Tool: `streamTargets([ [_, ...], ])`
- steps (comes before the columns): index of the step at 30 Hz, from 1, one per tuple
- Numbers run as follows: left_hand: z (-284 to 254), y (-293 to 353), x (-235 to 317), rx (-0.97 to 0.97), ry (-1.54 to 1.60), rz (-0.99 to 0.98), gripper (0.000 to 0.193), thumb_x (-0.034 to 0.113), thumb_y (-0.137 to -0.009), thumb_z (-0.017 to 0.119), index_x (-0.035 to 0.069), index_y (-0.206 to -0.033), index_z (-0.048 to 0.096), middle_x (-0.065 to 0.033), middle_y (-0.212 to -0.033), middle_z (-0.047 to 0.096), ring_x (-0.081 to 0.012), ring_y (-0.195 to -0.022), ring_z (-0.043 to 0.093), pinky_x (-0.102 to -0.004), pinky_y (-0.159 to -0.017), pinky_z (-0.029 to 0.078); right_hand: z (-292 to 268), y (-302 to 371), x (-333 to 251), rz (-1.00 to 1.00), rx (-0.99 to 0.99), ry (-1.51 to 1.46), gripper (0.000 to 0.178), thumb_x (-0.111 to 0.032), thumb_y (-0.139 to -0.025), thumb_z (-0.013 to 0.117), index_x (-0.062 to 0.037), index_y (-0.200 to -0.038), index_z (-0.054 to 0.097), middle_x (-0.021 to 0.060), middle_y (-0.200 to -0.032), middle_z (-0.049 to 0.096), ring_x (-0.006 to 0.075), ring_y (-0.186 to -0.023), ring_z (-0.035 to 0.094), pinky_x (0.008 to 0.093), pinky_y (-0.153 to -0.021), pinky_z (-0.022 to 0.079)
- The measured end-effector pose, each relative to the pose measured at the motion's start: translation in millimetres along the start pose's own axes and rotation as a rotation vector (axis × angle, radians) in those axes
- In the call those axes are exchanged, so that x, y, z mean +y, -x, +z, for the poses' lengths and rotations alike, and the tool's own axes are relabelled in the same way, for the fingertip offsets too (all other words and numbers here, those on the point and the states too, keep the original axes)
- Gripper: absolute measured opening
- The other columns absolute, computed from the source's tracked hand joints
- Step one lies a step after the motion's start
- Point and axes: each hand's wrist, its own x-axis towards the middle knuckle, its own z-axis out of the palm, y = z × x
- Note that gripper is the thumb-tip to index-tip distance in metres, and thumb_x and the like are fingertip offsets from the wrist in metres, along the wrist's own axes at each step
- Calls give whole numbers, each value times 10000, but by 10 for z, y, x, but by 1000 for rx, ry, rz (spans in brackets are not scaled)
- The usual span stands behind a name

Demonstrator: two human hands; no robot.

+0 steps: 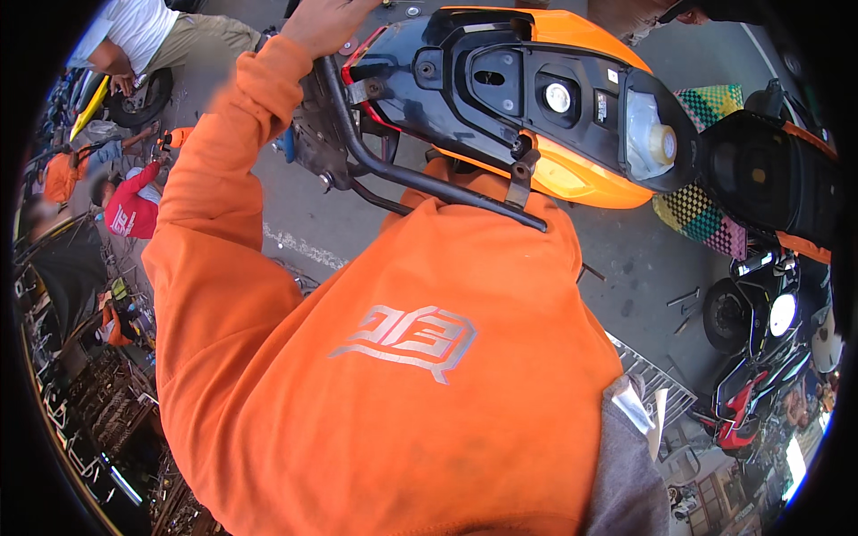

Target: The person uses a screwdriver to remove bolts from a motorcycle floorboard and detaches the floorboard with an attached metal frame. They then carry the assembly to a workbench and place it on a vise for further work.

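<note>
My left arm, in an orange sleeve, reaches up the left side to my left hand (329, 25). The upper edge cuts the hand off, and its fingers do not show well enough to tell their grip. It is nearest the upper end of a black tubular rail (384, 168), beside the tail of a motorcycle (420, 112). The motorcycle has black and orange body panels, with its top laid bare. A round silver cap (558, 97) sits in that top. Farther right, a clear plastic bag (642, 134) lies with a yellowish round piece. My right hand is not in view.
A black seat-like part (760, 170) and a checkered woven mat (702, 219) are at the right. Loose tools (684, 297) and a metal grating (648, 371) lie below. Another motorcycle (742, 393) stands lower right. Other people (134, 210) are at the left.
</note>
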Motion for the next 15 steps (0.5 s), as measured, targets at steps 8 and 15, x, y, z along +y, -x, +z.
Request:
streamTargets([
  [8,-89,367,-61,40,-80,-6,655,577,-945,440,-35,-743,556,-96,-587,438,-189,-606,439,-372,-629,404,-41,-113,-125,-4,-46,63,290,-307,-951,546,-34,-985,635,44,-701,562,161,-543,508,336,-497,420],
  [15,-67,796,-122,67,-162,-102,736,649,-908,441,-63,-787,587,-206,-621,504,-342,-614,506,-411,-632,429,-108,-379,-331,-40,-109,120,279,-296,-950,549,-36,-1004,633,46,-716,571,163,-544,511,338,-497,423],
])
